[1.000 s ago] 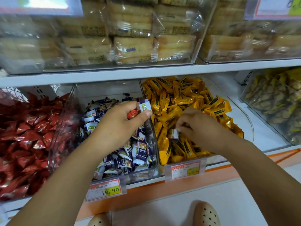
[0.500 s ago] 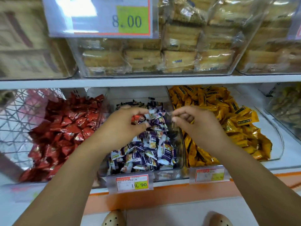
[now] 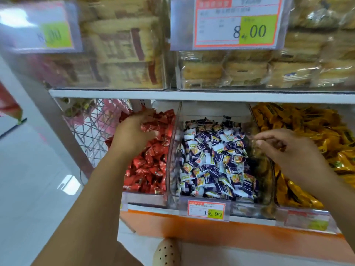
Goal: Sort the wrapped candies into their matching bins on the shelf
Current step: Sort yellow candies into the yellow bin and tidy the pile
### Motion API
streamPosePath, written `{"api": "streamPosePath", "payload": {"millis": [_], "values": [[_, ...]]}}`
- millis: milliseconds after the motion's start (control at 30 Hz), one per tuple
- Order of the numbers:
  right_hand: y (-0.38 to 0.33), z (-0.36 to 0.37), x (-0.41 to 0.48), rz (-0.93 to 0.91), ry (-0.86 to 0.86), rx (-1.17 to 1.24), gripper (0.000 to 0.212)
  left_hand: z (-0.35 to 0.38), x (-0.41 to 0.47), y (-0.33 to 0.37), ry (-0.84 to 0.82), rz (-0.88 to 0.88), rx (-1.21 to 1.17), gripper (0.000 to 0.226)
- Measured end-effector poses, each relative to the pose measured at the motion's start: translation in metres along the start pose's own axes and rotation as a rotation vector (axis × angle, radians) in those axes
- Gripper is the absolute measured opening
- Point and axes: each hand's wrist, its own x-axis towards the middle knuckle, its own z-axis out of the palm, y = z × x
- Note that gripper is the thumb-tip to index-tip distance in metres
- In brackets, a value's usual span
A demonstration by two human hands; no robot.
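Three clear bins sit side by side on the lower shelf. The left one holds red candies (image 3: 151, 169), the middle one purple-and-white candies (image 3: 215, 162), the right one yellow candies (image 3: 317, 135). My left hand (image 3: 132, 135) reaches into the red bin, its fingers and thumb curled round a red candy among the pile. My right hand (image 3: 288, 150) hovers over the wall between the middle and yellow bins, fingers loosely curled with nothing visible in them.
The upper shelf board (image 3: 192, 96) hangs low over the bins, with packed biscuits (image 3: 249, 72) and an 8.00 price tag (image 3: 234, 24) above. A 19.90 tag (image 3: 206, 210) fronts the middle bin. A wire basket (image 3: 96, 131) stands left of the shelf; my shoe (image 3: 166, 252) shows below.
My left hand carried the red candy leftward from above the middle bin into the red bin. My right hand drifted right and its fingers loosened. The view swung left.
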Motion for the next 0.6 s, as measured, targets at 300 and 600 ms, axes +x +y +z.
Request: {"api": "streamPosePath", "payload": {"millis": [300, 600], "values": [[0.033, -0.051, -0.01, 0.107, -0.033, -0.131, 0.023, 0.05, -0.038, 0.064, -0.129, 0.324, 0.118, 0.037], [0.061, -0.031, -0.021, 0.032, -0.405, -0.608, 0.033, 0.145, -0.066, 0.12, -0.559, 0.654, 0.212, 0.063]]}}
